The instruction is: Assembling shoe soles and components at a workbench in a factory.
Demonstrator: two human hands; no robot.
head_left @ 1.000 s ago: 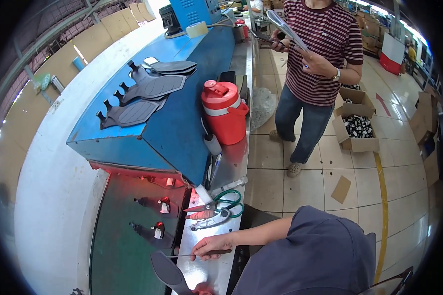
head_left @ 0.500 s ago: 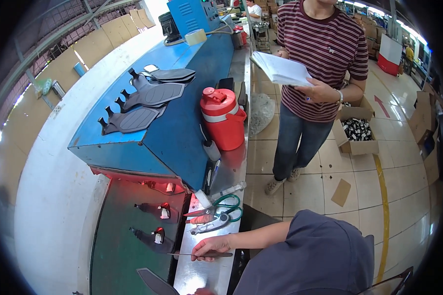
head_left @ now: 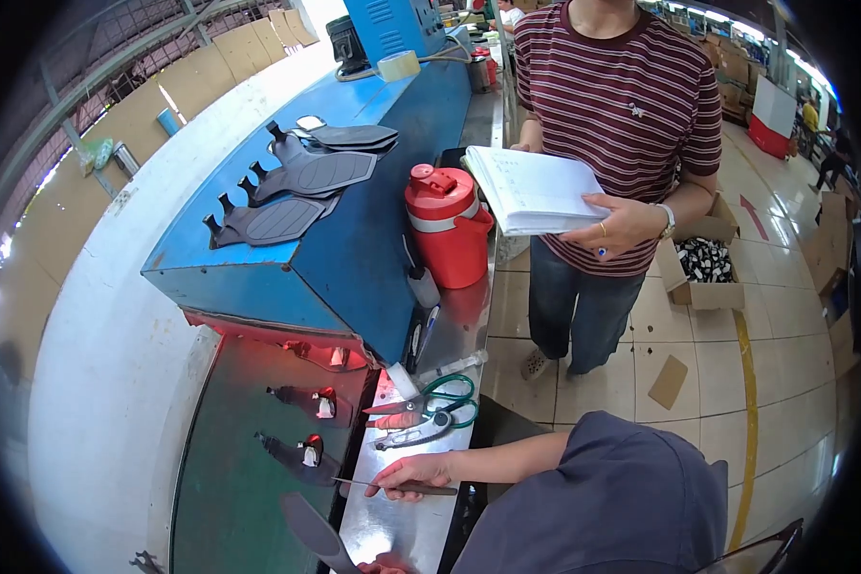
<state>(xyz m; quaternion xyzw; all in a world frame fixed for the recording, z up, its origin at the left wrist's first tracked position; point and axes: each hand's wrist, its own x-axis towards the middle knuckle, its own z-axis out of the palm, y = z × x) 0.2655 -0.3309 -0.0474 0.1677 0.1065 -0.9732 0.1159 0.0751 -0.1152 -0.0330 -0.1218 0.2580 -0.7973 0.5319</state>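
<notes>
My right hand is closed round the dark handle of a slim tool with a thin metal blade, whose tip points left over the steel ledge. At the lower edge, my left hand shows only in part. It grips the narrow end of a dark grey sole-shaped shoe piece, which reaches over the green conveyor belt. Two dark shoe parts with pale pieces on them, a nearer one and a farther one, lie on the belt beyond my hands.
Green-handled scissors, a grey cutter and a syringe lie on the steel ledge. A red jug stands beside the blue machine, with several grey sole pieces on top. A person holds a notebook opposite.
The sole-shaped piece in my left hand has turned more upright and shifted right. My right hand moved slightly, tilting the blade. The person with the notebook has come nearer.
</notes>
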